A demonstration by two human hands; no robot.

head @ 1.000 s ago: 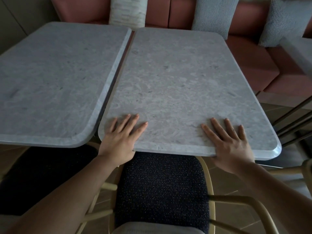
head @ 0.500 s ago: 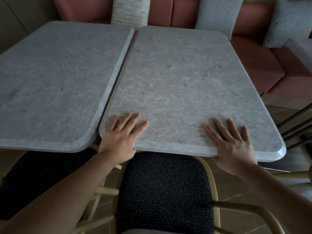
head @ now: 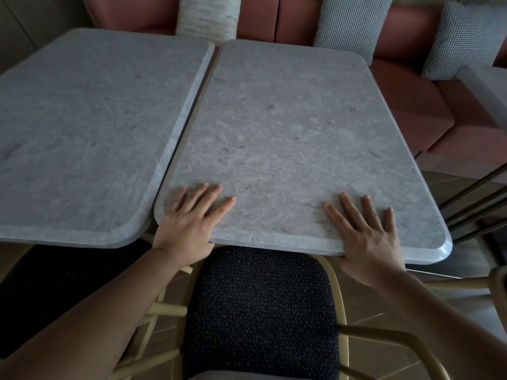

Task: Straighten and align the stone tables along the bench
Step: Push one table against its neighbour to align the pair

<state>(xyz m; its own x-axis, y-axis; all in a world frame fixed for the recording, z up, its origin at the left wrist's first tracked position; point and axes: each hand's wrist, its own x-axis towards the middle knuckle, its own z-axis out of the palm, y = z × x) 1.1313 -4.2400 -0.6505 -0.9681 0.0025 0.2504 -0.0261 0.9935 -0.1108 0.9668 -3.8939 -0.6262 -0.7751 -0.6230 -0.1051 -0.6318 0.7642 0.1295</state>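
Note:
Two grey stone tables stand side by side in front of a red bench point(head: 411, 105). The left table point(head: 82, 119) and the right table point(head: 288, 127) are split by a narrow dark gap that widens slightly toward me. The right table's near edge sits a little closer to me than the left one's. My left hand point(head: 189, 223) lies at the right table's near-left corner, fingers spread on top, thumb hidden below the edge. My right hand point(head: 367, 237) holds the near edge toward the right corner in the same way.
A dark speckled chair seat with a pale wooden frame point(head: 260, 311) is tucked under the right table between my arms. Cushions point(head: 354, 20) lean on the bench back. A third stone table's corner point(head: 488, 89) shows far right, with dark chair rails point(head: 472, 204) below it.
Both hands keep the same hold on the right table's near edge. The gap between the tables looks about the same; the view has shifted only slightly.

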